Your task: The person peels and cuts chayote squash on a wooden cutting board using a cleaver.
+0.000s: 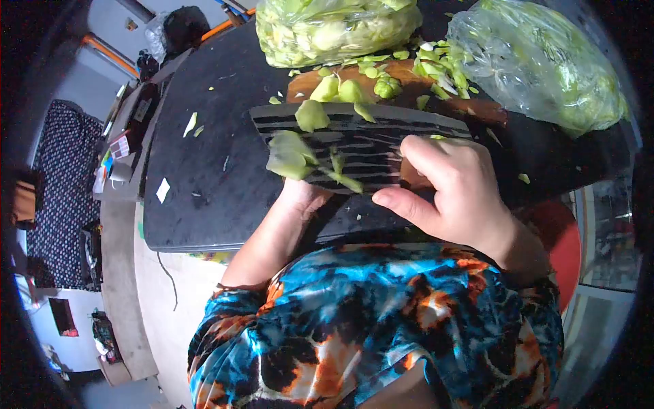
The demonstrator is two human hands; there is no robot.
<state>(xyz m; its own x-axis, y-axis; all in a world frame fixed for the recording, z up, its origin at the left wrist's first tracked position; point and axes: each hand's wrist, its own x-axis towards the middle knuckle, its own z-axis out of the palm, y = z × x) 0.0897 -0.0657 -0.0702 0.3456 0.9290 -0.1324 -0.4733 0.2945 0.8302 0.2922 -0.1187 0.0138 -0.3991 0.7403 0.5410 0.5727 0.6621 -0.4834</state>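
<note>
My right hand [453,187] is closed round the handle end of a broad cleaver [371,146], its thumb along the near edge. The dark, shiny blade is held level above the table, pointing left. Pale green vegetable slices [289,155] lie on its left part, and another slice [311,116] is at its far edge. My left hand [306,193] is under the blade; its fingers are hidden, so whether it holds anything does not show. Behind the blade, a wooden cutting board [306,85] bears more slices [351,91] and a small green chunk [387,86].
A clear bag of cut green vegetable [334,34] stands at the back, and another bag [545,68] at the back right. Loose pieces [443,68] lie between them. Scraps [163,190] dot the black table [197,150]. A red stool [562,238] is at the right.
</note>
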